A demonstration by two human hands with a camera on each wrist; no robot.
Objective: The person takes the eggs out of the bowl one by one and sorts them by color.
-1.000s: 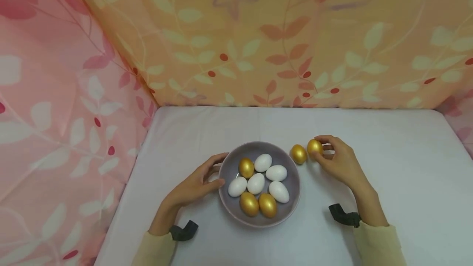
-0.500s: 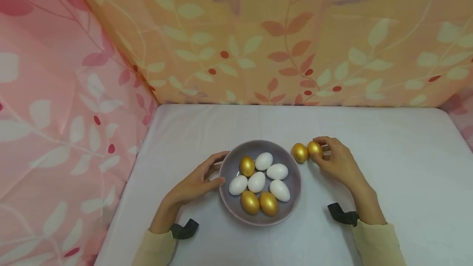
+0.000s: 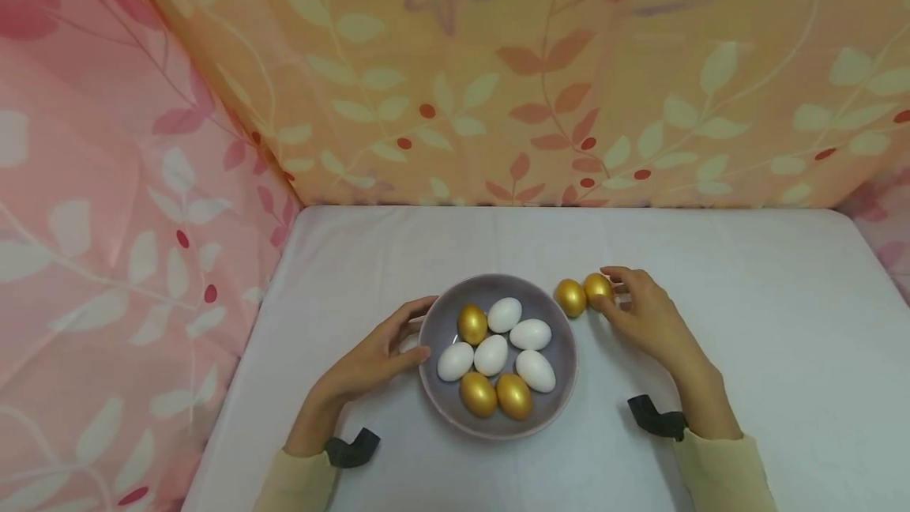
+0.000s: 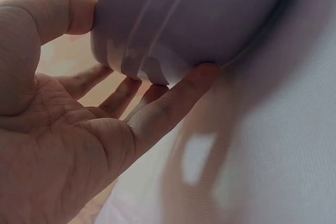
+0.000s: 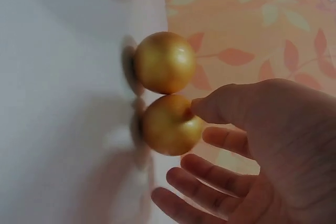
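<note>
In the head view, a mauve bowl (image 3: 441,409) on the white-covered table holds several white eggs (image 3: 491,355) and three golden eggs (image 3: 479,394). My left hand (image 3: 373,354) rests against the bowl's left side with its thumb and fingers spread along the outer wall. Right of the bowl, two more golden eggs stand side by side on the cloth. My right hand (image 3: 647,318) has its thumb and index finger on the right golden egg (image 5: 170,129); the other fingers are apart from it. The left golden egg (image 5: 164,62) is close against it, between it and the bowl.
Behind the table (image 3: 370,251) hangs an orange leaf-patterned cloth (image 3: 455,117), and a pink one (image 3: 142,259) runs along the left. A dark strap piece (image 3: 353,449) sits at the left wrist, another dark piece (image 3: 657,417) at the right.
The right hand has brought its golden egg down and slightly left, against the other golden egg. The left hand and the bowl have kept their place.
</note>
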